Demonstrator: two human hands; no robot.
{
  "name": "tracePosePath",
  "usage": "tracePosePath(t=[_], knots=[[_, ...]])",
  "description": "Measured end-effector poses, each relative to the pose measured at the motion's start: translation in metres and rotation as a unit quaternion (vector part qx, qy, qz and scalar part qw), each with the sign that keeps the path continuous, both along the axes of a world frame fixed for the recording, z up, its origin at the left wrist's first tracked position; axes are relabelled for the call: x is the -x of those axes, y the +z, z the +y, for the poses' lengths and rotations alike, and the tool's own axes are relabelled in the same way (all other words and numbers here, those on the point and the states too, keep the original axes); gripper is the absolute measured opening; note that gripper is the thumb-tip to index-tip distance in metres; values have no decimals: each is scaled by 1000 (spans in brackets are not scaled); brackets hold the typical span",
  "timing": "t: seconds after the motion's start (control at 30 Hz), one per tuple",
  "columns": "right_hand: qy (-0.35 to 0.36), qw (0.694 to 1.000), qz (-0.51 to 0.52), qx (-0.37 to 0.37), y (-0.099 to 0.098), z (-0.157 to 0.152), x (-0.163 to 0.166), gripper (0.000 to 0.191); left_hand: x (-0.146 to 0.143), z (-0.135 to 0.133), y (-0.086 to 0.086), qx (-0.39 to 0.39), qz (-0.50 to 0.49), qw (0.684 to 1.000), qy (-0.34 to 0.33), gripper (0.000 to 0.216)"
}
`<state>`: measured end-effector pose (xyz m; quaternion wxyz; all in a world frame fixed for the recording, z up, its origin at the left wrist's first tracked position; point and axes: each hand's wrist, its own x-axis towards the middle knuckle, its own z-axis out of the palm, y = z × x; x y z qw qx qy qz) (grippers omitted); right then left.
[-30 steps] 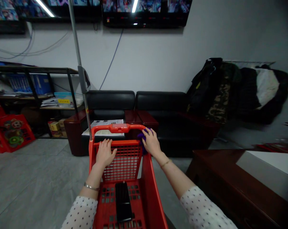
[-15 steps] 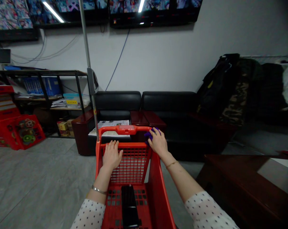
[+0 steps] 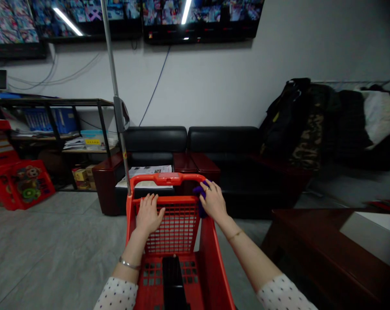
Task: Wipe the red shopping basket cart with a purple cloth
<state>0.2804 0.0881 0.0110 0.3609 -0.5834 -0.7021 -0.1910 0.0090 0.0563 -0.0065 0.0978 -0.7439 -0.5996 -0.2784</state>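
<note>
A red plastic shopping cart (image 3: 218, 262) stands in front of me, its handle (image 3: 165, 178) at the far end and its grid panel (image 3: 172, 228) below that. My left hand (image 3: 148, 215) lies on the panel's top edge at the left, fingers stretched forward and thumb apart. In my right hand (image 3: 214, 200) is a bunched purple cloth (image 3: 201, 209), pressed against the right corner where the handle meets the cart's side. Part of the cloth is hidden under the fingers. A dark, glossy boxy object (image 3: 173, 280) lies on the cart's basket floor.
A metal pole (image 3: 112, 64) rises at the cart's left corner. Behind stand black armchairs (image 3: 223, 140) with newspapers (image 3: 149, 171) on one. At right are a dark wooden table (image 3: 298, 232) and hanging coats (image 3: 285, 120). Shelves (image 3: 81, 102) and red boxes (image 3: 29, 185) stand left.
My right hand and the purple cloth have moved slightly down at the handle's right corner, and more cloth hangs below the hand. My left hand stays on the panel edge. The view has shifted slightly.
</note>
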Motion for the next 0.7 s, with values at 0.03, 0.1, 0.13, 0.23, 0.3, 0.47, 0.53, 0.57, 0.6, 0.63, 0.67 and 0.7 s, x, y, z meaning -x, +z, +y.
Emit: tracePosePath(t=[0.03,0.1,0.13,0.23,0.3,0.47,0.53,0.57,0.6,0.63,0.67,0.7], knots=[[3,1000,-7,4,8,17,0,48,0,0,0,3,0,1000,1,55],[16,999,-27,9,21,47,2,46,0,0,1,10,1,1000,4,56],[21,999,-31,12,26,58,4,45,1,0,1,15,2,1000,6,57],[5,999,22,32,38,80,11,40,1,0,3,25,6,1000,9,60],[-23,993,101,50,46,88,16,36,1,0,4,26,8,1000,12,61],[-7,986,144,79,68,103,57,34,-2,0,4,25,12,1000,11,63],[48,993,60,92,73,105,87,33,-5,0,4,24,13,1000,11,63],[77,992,17,96,74,105,102,33,-7,-1,4,25,14,1000,11,63],[102,990,-17,98,74,105,115,34,-8,-1,4,26,15,999,11,64],[120,987,-38,98,73,103,126,37,-9,-2,4,26,16,999,11,64],[132,985,-48,99,72,101,132,38,-9,-2,4,27,16,999,10,64],[139,984,-52,100,71,99,134,38,-9,-3,5,27,16,999,8,63]])
